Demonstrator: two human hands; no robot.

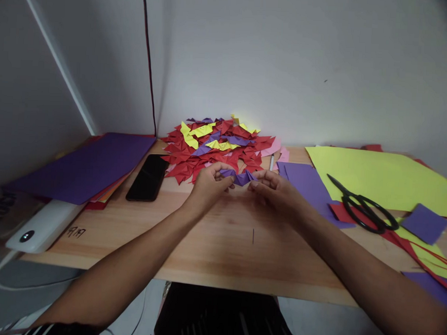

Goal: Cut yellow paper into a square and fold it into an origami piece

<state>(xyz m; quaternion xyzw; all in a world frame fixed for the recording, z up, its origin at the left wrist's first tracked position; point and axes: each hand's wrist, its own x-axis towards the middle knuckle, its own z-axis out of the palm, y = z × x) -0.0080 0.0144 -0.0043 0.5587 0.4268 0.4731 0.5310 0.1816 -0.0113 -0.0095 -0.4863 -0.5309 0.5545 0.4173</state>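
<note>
A small folded purple paper bat [241,178] is stretched between my two hands above the middle of the wooden table. My left hand [212,182] pinches its left wing between thumb and fingers. At the other wing, my right hand [272,189] has thumb and fingers closed on the tip. Just behind the hands lies a heap of folded paper shapes [217,147], mostly red, with some yellow and purple ones on top and pink paper at its right side.
A black phone [148,178] lies left of the heap. Further left, stacked paper sheets [94,162] rest over a white power bank [45,227]. Rightward are black scissors [366,206], a large yellow sheet [378,177], purple paper [304,186] and a pen [271,162]. The wall [287,66] stands behind.
</note>
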